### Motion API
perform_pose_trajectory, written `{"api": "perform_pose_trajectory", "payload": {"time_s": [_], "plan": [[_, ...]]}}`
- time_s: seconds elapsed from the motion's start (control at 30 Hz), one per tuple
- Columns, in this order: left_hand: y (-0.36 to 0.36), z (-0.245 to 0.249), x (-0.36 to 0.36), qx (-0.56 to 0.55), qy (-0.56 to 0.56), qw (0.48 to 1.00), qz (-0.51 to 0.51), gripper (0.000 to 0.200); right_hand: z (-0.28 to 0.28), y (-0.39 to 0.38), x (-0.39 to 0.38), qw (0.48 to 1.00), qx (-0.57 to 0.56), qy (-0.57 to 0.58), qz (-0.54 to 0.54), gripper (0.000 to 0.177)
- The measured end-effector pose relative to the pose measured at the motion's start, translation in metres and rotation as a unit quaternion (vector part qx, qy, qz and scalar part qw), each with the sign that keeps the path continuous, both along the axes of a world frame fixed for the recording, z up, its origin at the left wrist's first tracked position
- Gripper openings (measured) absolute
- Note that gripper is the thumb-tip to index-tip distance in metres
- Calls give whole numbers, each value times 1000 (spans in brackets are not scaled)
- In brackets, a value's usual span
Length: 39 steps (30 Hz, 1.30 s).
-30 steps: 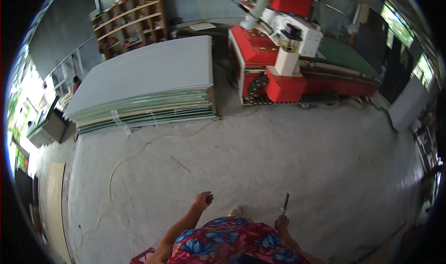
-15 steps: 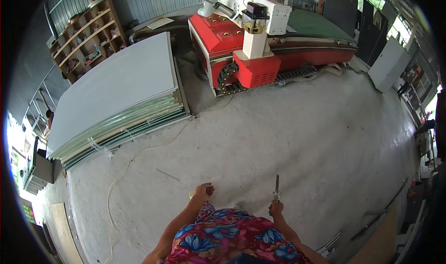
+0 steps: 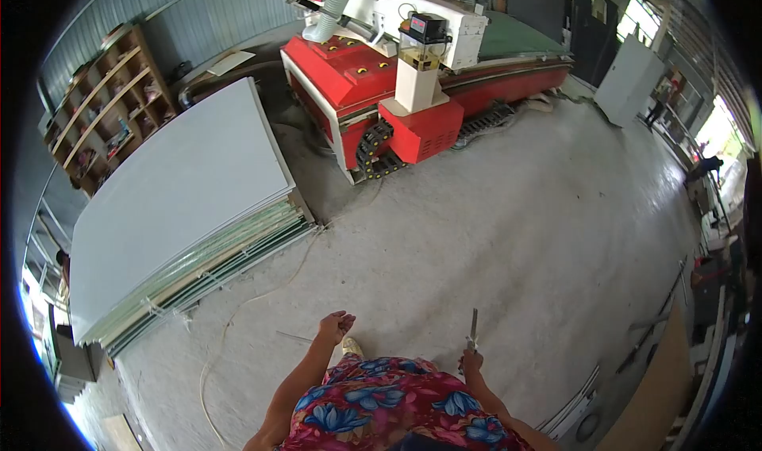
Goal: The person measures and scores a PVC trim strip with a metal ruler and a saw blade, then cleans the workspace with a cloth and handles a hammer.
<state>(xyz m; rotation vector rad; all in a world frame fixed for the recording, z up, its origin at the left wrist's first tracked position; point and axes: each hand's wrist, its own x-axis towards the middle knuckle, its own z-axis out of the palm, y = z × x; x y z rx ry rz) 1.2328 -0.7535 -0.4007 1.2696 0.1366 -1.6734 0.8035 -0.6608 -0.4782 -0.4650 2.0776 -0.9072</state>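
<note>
My left hand hangs in front of my body, fingers loosely bent, with nothing visible in it. A light-coloured shoe shows just beside it, below the flowered clothing. On the other side, my right hand is closed around the handle of a narrow-bladed tool. Its thin grey blade points forward, above the concrete floor; the exact kind of tool is too small to tell. A thin strip lies on the floor to the left of my left hand.
A stack of large sheets stands at left, with a cable along its front. Ahead is a red and white machine. Shelves stand at the back left. Boards and long bars lie at right, where people appear farther off.
The view has shifted forward and turned, so the stack and machine sit further left. My left hand has swung slightly left, uncovering more of the shoe. The tool stays in my right hand.
</note>
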Motion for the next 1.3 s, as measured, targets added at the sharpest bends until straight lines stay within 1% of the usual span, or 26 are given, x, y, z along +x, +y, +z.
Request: {"api": "perform_pose_trajectory", "payload": {"time_s": [0.03,0.07,0.17,0.27,0.37,0.4,0.5,0.6,0.7,0.77,0.9,0.93,1.0,1.07,1.13,1.17,1.2,1.23,1.3], "plan": [[-6,-1,11,-6,-5,1000,-8,31,9,-10,18,1000,-13,-11,3,17],[-11,8,19,4,-2,1000,-14,32,19,-15,34,999,-27,-21,4,16],[-25,10,40,7,-1,1000,-21,32,6,-28,66,996,-53,-69,15,14],[-35,9,48,21,8,999,-48,33,18,-26,90,996,-52,-53,54,13],[-41,4,45,19,11,998,-64,33,42,-23,105,995,-60,-80,28,20],[-45,3,42,18,12,997,-75,33,45,-24,105,997,-41,-46,39,21],[-50,2,28,25,20,995,-96,31,56,-20,99,998,-24,4,62,23],[-58,8,12,35,21,993,-112,31,62,-19,89,998,-20,15,57,25],[-66,8,-3,46,4,990,-137,31,59,-13,73,999,-9,17,39,20],[-73,4,-16,56,6,987,-150,31,58,-4,61,999,7,40,33,21],[-84,9,-45,44,2,973,-226,30,46,24,33,996,29,78,21,25],[-87,9,-54,45,-4,968,-246,30,45,31,29,997,30,77,-6,25],[-92,10,-73,53,-19,954,-294,30,62,45,30,993,39,72,-80,27],[-98,10,-97,69,-35,934,-348,30,64,60,28,985,80,47,-143,27],[-105,-4,-118,60,-17,901,-430,30,70,83,33,976,68,65,-197,27],[-110,-8,-133,55,-8,882,-467,30,77,92,36,968,87,54,-229,28],[-109,-3,-150,46,-30,860,-507,30,88,101,39,959,104,41,-259,28],[-111,-3,-167,50,-23,839,-541,30,97,111,44,950,120,26,-287,29],[-119,-16,-190,59,-8,797,-601,30,109,138,65,925,111,19,-363,29]]}}
